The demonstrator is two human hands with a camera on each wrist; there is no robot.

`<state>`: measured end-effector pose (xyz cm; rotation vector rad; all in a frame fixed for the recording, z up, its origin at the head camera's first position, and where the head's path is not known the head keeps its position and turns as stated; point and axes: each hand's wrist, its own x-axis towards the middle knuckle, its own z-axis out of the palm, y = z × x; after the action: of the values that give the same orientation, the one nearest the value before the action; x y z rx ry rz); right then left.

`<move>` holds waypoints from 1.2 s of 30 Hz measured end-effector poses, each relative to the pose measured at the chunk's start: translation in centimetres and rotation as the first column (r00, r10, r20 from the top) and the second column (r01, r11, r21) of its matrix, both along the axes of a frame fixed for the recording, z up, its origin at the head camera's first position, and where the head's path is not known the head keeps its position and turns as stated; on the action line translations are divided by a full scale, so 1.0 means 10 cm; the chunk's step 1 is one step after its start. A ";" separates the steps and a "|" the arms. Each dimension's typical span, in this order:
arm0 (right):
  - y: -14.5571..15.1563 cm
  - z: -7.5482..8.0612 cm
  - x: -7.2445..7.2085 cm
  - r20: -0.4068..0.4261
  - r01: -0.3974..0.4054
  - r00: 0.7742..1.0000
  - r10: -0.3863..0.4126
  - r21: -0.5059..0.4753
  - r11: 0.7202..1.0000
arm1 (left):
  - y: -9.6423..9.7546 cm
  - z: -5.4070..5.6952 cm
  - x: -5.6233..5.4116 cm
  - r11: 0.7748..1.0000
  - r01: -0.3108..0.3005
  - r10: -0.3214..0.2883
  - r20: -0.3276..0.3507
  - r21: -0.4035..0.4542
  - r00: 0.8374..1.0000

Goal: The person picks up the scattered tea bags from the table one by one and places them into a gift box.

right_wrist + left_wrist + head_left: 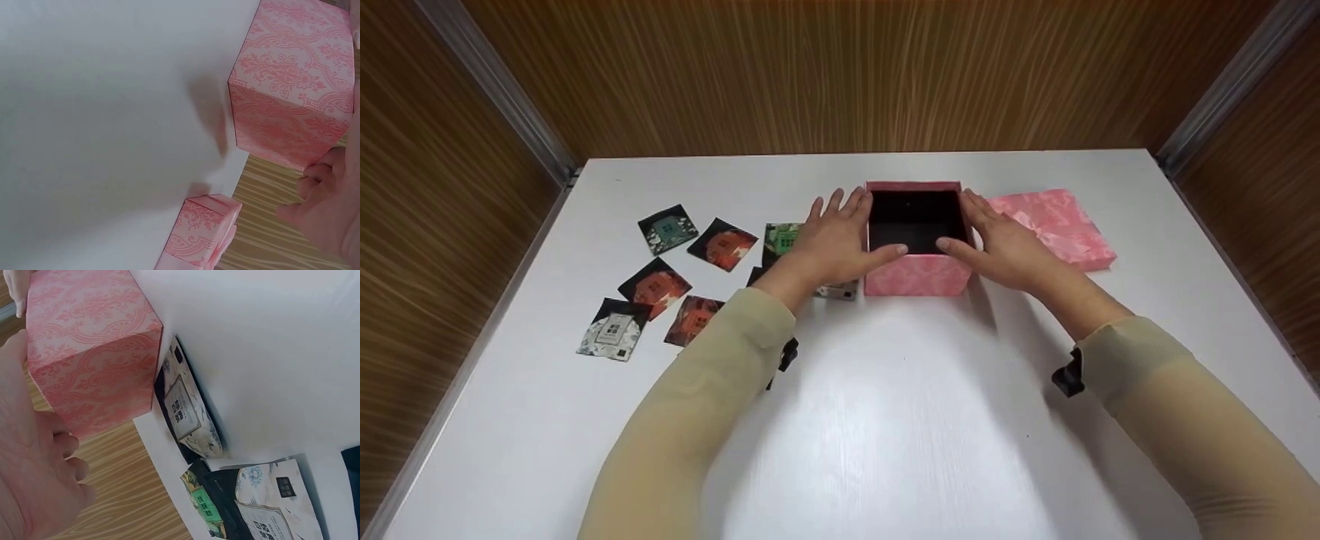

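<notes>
A pink patterned box (916, 276) stands upright on the white table, its top uncovered and its inside black. My left hand (834, 246) is at the box's left side, fingers spread and straight, thumb reaching to the front rim. On the opposite side, my right hand (1011, 251) lies along the wall with straight fingers, its thumb also at the front rim. The left wrist view shows the left fingers (66, 444) beside the box wall. A white floral packet (188, 410) lies close by the box, and a green packet (781, 238) is partly hidden behind the left hand.
To the right of the box lies its pink lid (1057, 225) with a bow. Several flat packets are spread on the left, among them an orange packet (724, 244), a teal one (667, 229) and a white one (615, 330). Wood-grain panels (840, 75) enclose the table (900, 420).
</notes>
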<state>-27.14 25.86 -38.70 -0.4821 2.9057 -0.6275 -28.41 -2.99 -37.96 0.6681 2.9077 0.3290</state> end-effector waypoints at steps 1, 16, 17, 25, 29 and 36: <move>0.00 0.00 0.00 -0.002 -0.003 1.000 0.003 0.002 1.000 | 0.00 0.00 0.00 1.000 0.001 -0.001 0.000 0.000 1.000; -0.02 -0.07 0.08 -0.055 -0.031 0.998 0.031 0.005 1.000 | -0.03 0.02 0.09 0.998 0.037 -0.037 -0.014 -0.041 0.999; -0.03 -0.07 0.10 -0.058 -0.032 0.998 0.033 0.002 0.999 | -0.03 0.03 0.11 0.998 0.039 -0.039 -0.013 -0.042 0.999; -0.05 -0.09 0.24 -0.064 -0.038 0.997 0.037 -0.014 0.999 | -0.06 0.01 0.24 0.996 0.043 -0.046 -0.042 -0.075 0.998; -0.05 -0.10 0.31 -0.053 -0.029 0.998 0.028 -0.011 1.000 | -0.08 0.00 0.31 0.995 0.050 -0.055 -0.052 -0.081 0.997; -0.06 -0.12 0.44 -0.076 -0.040 0.996 0.040 0.000 0.999 | -0.11 -0.01 0.44 0.994 0.057 -0.064 -0.070 -0.097 0.995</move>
<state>-22.72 25.27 -39.92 -0.5752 2.9588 -0.6196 -24.02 -4.05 -38.07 0.7671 2.9418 0.1613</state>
